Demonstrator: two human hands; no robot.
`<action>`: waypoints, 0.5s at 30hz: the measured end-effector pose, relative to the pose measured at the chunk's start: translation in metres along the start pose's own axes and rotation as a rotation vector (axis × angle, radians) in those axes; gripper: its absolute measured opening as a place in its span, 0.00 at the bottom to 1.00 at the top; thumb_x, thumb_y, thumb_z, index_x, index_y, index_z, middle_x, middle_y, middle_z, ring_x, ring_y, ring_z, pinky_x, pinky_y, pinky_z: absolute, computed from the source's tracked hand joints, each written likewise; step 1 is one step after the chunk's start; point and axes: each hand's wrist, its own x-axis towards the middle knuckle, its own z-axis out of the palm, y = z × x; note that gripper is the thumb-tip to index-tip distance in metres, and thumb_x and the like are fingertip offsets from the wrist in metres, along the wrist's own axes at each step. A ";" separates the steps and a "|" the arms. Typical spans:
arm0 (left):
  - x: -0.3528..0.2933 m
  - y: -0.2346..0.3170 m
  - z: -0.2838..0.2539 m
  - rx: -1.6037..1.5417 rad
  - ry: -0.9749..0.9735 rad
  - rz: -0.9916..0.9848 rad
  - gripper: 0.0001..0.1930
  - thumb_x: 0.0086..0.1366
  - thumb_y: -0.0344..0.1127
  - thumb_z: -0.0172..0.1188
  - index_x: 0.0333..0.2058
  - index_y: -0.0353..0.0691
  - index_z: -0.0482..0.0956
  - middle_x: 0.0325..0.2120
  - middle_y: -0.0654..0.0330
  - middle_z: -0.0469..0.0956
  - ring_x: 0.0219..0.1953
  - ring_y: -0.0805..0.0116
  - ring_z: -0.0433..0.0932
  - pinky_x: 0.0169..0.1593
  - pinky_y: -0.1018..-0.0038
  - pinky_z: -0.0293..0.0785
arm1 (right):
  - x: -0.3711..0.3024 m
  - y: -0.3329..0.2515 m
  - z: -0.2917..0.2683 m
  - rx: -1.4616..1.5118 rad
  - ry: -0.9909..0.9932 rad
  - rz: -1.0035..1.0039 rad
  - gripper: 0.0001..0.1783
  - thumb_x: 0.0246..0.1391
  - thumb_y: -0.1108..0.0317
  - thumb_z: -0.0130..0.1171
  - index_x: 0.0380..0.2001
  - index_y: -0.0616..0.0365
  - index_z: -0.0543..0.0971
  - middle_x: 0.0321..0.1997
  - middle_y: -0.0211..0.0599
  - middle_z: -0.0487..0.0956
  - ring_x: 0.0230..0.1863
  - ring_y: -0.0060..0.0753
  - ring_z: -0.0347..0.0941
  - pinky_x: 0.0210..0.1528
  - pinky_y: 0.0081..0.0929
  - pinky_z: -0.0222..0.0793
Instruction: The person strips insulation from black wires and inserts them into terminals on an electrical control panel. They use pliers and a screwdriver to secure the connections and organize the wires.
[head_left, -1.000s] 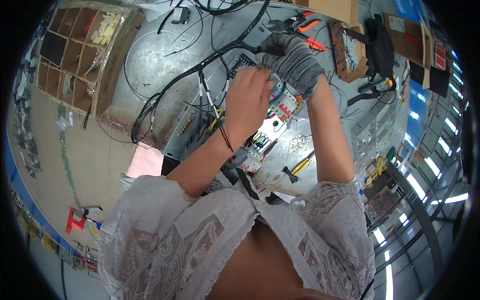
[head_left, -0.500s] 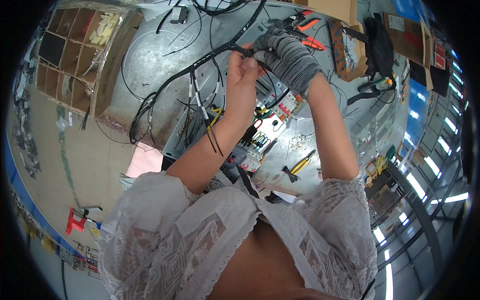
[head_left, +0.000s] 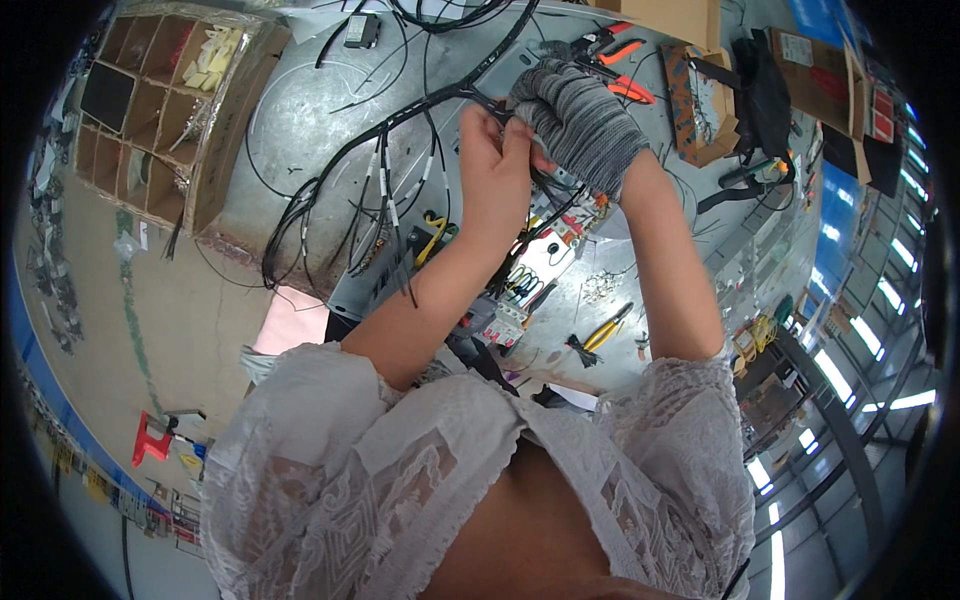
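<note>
My bare left hand (head_left: 492,165) pinches a black wire harness (head_left: 430,100) between thumb and fingers. Against it, my right hand (head_left: 570,112), in a grey knitted glove, curls round the same harness; its fingertips are hidden. The harness runs from the top edge down to the left, and several thin black wires with white sleeves (head_left: 385,175) hang from it. Under my hands lies a metal panel with circuit breakers (head_left: 505,325), terminal parts and a coiled wire (head_left: 522,283). My left hand and forearm cover part of that panel.
A divided cardboard box (head_left: 205,165) stands at the left. Pliers with orange handles (head_left: 630,88) lie beyond my right hand, yellow-handled pliers (head_left: 605,330) nearer me. An open carton (head_left: 700,110) and a black bag (head_left: 762,95) sit at the right.
My left hand has moved slightly right, closer to the glove, its thumb now nearer the fingers. The wire that looped below my hands has shifted, and the sleeved wires have swung a little.
</note>
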 end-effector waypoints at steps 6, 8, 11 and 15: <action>0.007 0.008 -0.008 0.332 -0.076 0.119 0.07 0.63 0.22 0.41 0.40 0.30 0.59 0.23 0.56 0.71 0.20 0.74 0.73 0.25 0.78 0.70 | -0.006 -0.009 -0.003 -0.030 0.099 -0.035 0.11 0.47 0.66 0.56 0.35 0.57 0.76 0.34 0.45 0.77 0.37 0.47 0.73 0.41 0.37 0.68; 0.008 0.006 -0.010 0.367 -0.081 0.137 0.06 0.62 0.22 0.41 0.39 0.30 0.60 0.24 0.54 0.72 0.21 0.73 0.74 0.25 0.77 0.69 | -0.006 -0.009 -0.003 -0.016 0.117 -0.070 0.10 0.47 0.68 0.57 0.35 0.58 0.77 0.33 0.45 0.76 0.36 0.46 0.73 0.41 0.36 0.69; 0.008 0.007 -0.012 0.331 -0.092 0.067 0.11 0.63 0.23 0.43 0.45 0.31 0.63 0.35 0.58 0.72 0.34 0.77 0.72 0.37 0.81 0.69 | -0.006 -0.007 -0.001 0.009 0.141 -0.123 0.09 0.48 0.71 0.58 0.35 0.60 0.77 0.33 0.44 0.76 0.36 0.45 0.73 0.40 0.33 0.69; 0.004 0.020 -0.013 0.028 -0.135 -0.171 0.15 0.66 0.26 0.42 0.51 0.33 0.63 0.38 0.58 0.73 0.37 0.74 0.75 0.40 0.79 0.72 | -0.007 0.007 0.007 0.236 0.141 0.065 0.10 0.46 0.72 0.61 0.34 0.61 0.77 0.33 0.42 0.76 0.35 0.41 0.73 0.41 0.30 0.69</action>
